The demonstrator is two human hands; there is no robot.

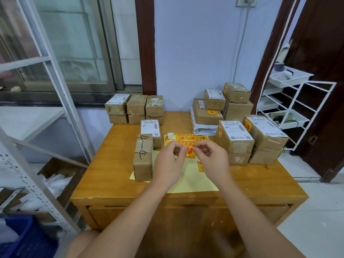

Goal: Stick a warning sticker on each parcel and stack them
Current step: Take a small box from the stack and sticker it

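A yellow and red warning sticker (189, 152) hangs between my two hands above the table. My left hand (170, 162) pinches its left edge and my right hand (210, 159) pinches its right top corner. Beneath them lies the pale yellow backing sheet (193, 181), with a row of stickers (191, 137) at its far end and one loose sticker (200, 167). A brown parcel with black handwriting (143, 157) stands just left of my left hand. Stickered parcels (236, 138) are stacked to the right.
Unstickered brown parcels (135, 108) are piled at the table's far left, one labelled parcel (151, 131) in front of them. More stacked boxes (223, 105) and a grey mailer bag (202, 127) sit far right. A white wire rack (290, 108) stands right of the wooden table (260, 183).
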